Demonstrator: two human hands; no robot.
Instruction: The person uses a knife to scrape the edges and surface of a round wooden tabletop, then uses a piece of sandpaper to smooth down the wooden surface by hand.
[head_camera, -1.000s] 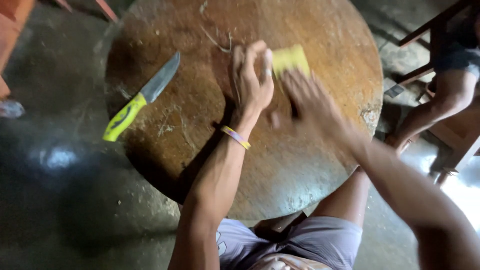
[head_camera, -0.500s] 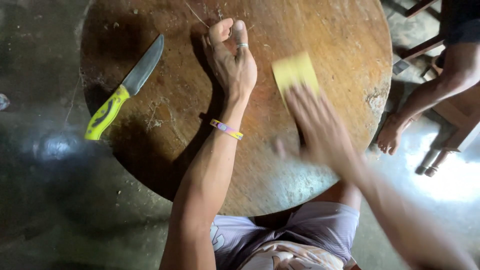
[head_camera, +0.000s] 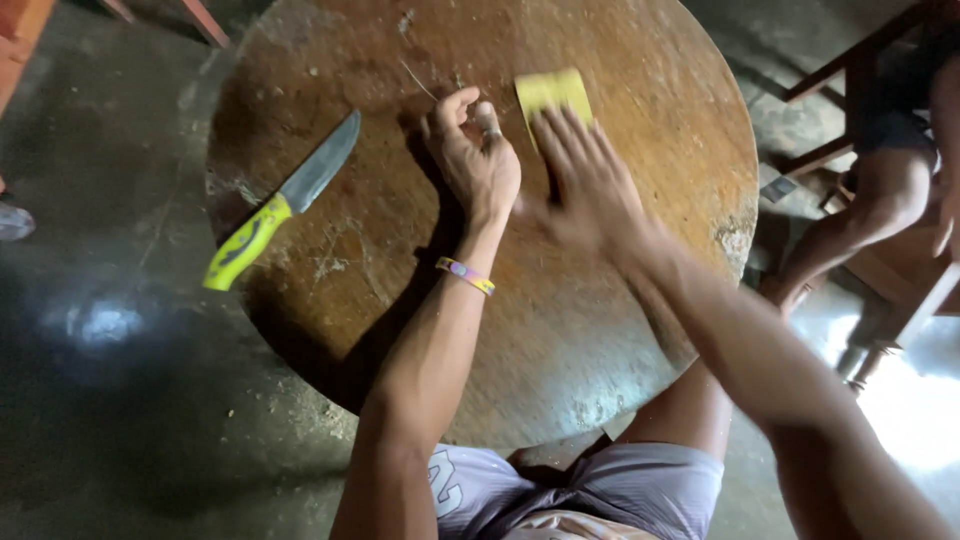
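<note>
Rough workshop: worn round wooden table, bare concrete floor

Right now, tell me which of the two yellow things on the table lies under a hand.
The flat yellow pad: the right hand has its fingertips on it. The knife with the yellow handle lies apart, left of the left hand.

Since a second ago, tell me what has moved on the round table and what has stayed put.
The right hand swung out toward the near edge, then came back onto the yellow pad, fingers flat over its near end. The pad lay between both hands at first; the left hand has drawn off it and rests curled beside it. The knife with its yellow handle stayed lying on the left of the table, untouched.
</note>
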